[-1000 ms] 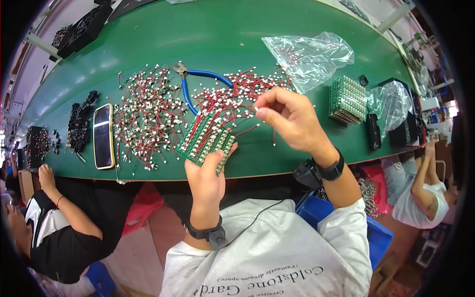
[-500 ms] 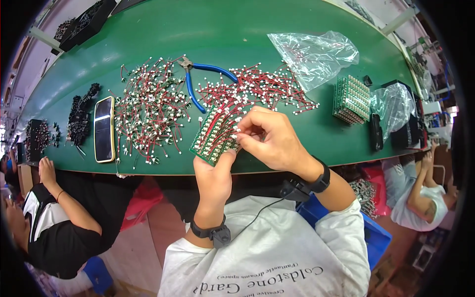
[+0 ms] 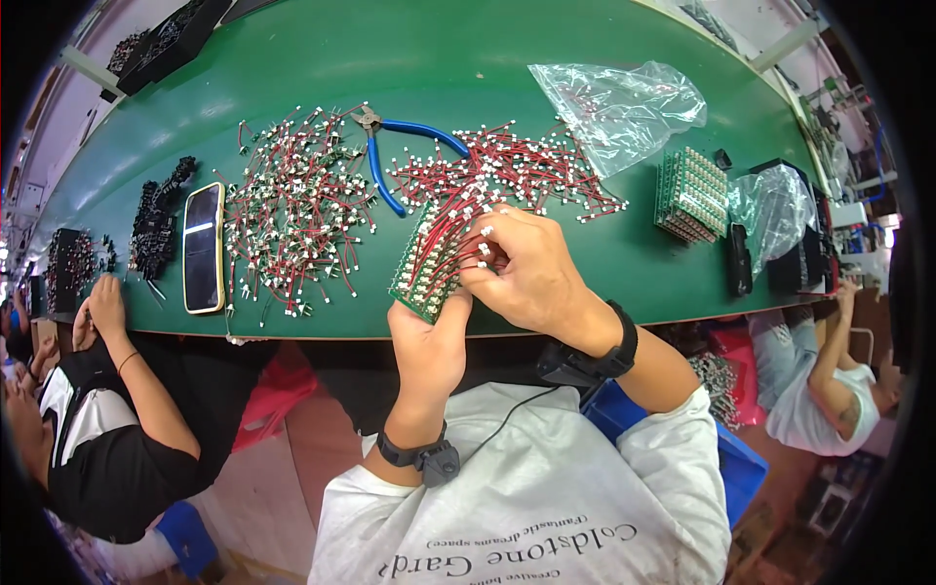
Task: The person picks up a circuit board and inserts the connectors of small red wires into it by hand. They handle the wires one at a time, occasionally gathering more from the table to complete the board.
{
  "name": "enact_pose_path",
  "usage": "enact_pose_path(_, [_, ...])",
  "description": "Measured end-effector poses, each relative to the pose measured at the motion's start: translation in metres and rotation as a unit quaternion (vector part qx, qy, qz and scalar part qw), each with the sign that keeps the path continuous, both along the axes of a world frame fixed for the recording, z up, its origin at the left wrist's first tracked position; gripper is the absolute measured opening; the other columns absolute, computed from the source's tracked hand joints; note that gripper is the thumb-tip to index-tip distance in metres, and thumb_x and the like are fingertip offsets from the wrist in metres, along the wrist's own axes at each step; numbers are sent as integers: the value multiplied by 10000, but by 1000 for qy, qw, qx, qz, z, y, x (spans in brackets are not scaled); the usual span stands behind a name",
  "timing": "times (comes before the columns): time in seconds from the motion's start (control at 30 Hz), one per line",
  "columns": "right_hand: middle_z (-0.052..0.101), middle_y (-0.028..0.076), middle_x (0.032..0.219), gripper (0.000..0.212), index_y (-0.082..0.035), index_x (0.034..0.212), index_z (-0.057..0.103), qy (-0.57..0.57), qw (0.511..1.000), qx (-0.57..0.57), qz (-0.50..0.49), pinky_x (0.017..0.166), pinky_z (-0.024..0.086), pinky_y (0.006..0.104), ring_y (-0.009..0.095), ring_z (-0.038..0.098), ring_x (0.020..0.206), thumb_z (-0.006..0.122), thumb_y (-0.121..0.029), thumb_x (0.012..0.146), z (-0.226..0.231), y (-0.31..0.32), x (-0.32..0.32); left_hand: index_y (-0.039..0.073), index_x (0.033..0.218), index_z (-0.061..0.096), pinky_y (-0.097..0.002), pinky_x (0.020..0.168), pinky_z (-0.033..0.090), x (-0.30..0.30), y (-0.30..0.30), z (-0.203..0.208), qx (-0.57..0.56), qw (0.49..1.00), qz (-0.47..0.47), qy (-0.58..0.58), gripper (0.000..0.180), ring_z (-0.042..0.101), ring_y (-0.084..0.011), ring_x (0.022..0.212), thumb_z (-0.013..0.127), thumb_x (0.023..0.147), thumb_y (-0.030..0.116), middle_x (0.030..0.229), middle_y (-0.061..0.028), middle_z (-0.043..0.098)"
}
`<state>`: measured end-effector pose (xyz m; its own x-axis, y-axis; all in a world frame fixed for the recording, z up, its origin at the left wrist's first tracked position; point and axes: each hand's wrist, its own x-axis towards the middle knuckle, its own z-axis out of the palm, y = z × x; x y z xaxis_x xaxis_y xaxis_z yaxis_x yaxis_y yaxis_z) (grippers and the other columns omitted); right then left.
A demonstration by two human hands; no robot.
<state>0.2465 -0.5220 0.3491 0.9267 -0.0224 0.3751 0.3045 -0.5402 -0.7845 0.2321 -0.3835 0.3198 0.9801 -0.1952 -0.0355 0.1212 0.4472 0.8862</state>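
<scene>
Here's the green board (image 3: 426,276), tilted over the near side of the table (image 3: 409,58), long axis running away from the person, far end leaning a little right. Red wires (image 3: 450,210) trail across it toward that far end. Containers now: up at the far left, a black tray (image 3: 171,44) holds small dark pieces; over right, clear plastic (image 3: 775,205) lies against a black box (image 3: 788,255); a clear bag (image 3: 629,117) lies flat, red wires showing at its near-left edge, inside or under, I can't tell. And the hands! The left hand (image 3: 431,336) is closed on the board's near end, thumb on top. The right hand (image 3: 522,263) is at the board's right side, fingers curled toward the thumb; what they grip, I can't tell.
</scene>
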Motion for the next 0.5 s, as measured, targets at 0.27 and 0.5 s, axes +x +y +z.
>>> enact_pose_path(0.27, [598,125,702,170,4,812,619,-12,999,-30,-8,539,484,362,269,601,594,720,-28,679,-1,-1,-1,-19,1120,612,-266,852,467,-4,-4,-9,90,995,4,-46,225,588,-108,969,568,901,-51,1072,-46,642])
enact_pose_path(0.5, [602,125,746,195,2,844,627,-30,997,-67,-5,553,486,378,303,600,642,727,-18,678,2,-1,-7,-29,1153,578,-266,880,464,-10,-7,-7,96,992,16,-75,259,591,-123,987,529,904,-79,1088,-59,631])
